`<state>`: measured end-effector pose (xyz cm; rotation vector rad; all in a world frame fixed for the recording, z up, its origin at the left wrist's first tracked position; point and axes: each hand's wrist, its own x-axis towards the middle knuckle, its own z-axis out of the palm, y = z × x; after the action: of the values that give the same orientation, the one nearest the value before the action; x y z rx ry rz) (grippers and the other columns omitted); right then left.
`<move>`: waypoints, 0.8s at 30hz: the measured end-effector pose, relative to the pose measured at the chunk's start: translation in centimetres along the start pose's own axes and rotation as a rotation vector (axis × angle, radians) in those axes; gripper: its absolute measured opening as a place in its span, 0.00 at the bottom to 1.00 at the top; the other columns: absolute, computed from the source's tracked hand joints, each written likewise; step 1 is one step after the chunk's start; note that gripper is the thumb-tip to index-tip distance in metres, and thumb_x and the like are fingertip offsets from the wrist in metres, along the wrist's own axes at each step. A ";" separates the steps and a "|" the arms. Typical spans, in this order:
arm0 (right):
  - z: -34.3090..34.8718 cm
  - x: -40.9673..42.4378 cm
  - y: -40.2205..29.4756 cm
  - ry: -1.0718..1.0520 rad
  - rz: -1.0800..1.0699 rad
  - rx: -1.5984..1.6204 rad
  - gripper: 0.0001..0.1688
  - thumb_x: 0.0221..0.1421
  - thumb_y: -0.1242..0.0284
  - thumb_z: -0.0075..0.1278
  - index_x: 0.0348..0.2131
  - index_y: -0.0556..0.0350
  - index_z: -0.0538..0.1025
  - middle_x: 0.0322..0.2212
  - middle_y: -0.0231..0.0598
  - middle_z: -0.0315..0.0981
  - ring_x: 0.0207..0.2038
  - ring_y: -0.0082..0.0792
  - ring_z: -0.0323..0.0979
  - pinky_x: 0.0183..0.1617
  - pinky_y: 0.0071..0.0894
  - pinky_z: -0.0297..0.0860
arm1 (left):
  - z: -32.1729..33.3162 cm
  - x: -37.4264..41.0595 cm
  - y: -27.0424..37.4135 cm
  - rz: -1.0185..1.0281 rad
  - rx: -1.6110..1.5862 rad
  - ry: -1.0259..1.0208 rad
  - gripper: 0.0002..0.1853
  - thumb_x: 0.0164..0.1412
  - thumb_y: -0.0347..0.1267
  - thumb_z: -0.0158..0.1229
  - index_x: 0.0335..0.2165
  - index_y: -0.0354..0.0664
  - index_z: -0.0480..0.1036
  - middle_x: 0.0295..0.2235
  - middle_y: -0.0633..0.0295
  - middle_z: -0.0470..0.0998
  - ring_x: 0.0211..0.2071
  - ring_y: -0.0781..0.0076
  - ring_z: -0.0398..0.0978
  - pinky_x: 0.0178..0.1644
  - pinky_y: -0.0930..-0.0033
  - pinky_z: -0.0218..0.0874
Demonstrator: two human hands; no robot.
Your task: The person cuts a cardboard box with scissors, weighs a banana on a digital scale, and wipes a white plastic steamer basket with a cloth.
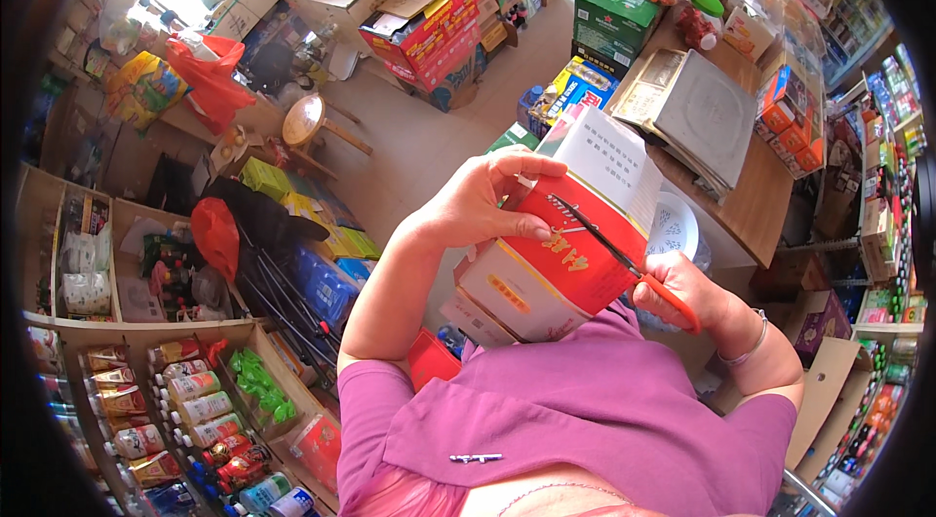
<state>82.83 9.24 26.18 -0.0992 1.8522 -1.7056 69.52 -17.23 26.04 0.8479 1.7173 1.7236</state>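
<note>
A red and white printed cardboard carton (545,265) is held up in front of my chest, its panels bearing writing. My left hand (486,199) grips the carton's upper left edge, thumb on the red face and fingers over the far side. In my right hand (680,283) is a pair of scissors (618,246) with orange-red handles. The dark blades lie slantwise across the red panel, tips pointing up and left toward my left thumb. Whether the blades are cutting into the cardboard cannot be made out.
A wooden table (760,210) at the right bears a flat metal-topped scale (706,108) and a jar with a green lid (702,20). Green beer cartons (614,13) stand beyond. At the left are a round wooden stool (305,119) and shelves of bottles (197,407).
</note>
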 end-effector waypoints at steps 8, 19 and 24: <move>0.0 0.1 0.1 0.002 -0.047 -0.051 0.25 0.52 0.55 0.52 0.25 0.62 0.74 0.17 0.22 0.64 0.23 0.12 0.57 0.25 0.17 0.58 | 0.2 0.1 0.1 0.011 0.026 -0.003 0.31 0.41 0.27 0.69 0.47 0.39 0.68 0.43 0.63 0.71 0.41 0.78 0.69 0.46 0.72 0.64; 0.0 0.0 0.4 -0.019 -0.033 -0.014 0.24 0.53 0.56 0.53 0.31 0.62 0.75 0.19 0.20 0.63 0.23 0.12 0.56 0.25 0.16 0.56 | 0.4 -0.1 0.0 0.009 -0.013 0.003 0.31 0.41 0.26 0.69 0.47 0.39 0.68 0.42 0.64 0.72 0.41 0.78 0.69 0.47 0.74 0.63; 0.7 0.4 0.0 -0.001 -0.085 0.034 0.26 0.52 0.54 0.53 0.35 0.62 0.74 0.18 0.18 0.58 0.21 0.11 0.50 0.21 0.15 0.48 | 0.3 0.0 -0.3 0.013 0.028 -0.003 0.31 0.40 0.27 0.70 0.47 0.39 0.68 0.42 0.64 0.72 0.40 0.79 0.69 0.47 0.73 0.63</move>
<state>82.89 8.46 26.01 -0.1663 1.8415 -1.7932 69.69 -17.02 25.69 0.8748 1.7414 1.7097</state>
